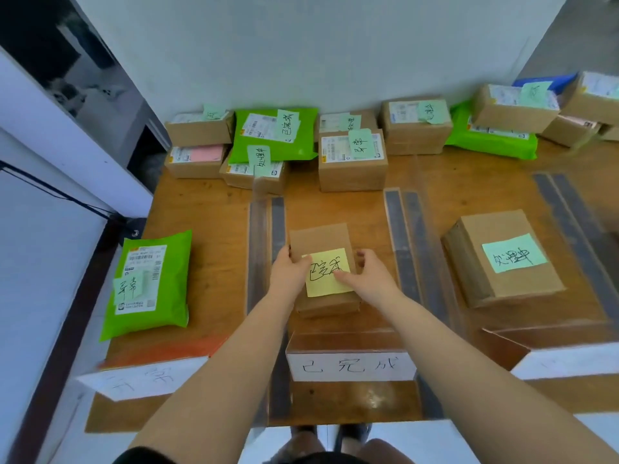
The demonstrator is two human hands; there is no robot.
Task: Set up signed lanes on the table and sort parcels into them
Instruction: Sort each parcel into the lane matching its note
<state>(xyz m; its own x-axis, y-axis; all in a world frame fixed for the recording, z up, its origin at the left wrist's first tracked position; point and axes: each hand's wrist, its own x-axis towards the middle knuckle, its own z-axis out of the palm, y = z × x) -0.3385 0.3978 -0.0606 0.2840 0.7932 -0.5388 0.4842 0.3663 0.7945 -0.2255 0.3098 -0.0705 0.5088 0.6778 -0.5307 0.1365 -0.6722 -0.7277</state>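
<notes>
A small cardboard parcel [320, 241] with a yellow sticky note [326, 274] lies in the middle lane of the wooden table [207, 212]. My left hand [288, 272] grips its left side, and my right hand [366, 277] grips its right side with the thumb on the note. A white sign [351, 366] stands at the near end of this lane. The left lane holds a green mailer [150, 286] behind its own sign [144, 380]. In the right lane sits a cardboard box [502, 259] with a green note, and a third sign [569, 361] stands in front of it.
Clear strips with dark bands [277, 226] [407, 242] [566, 216] divide the lanes. Several labelled boxes and green mailers [274, 135] are stacked along the back edge against the wall. A white cabinet stands to the left of the table.
</notes>
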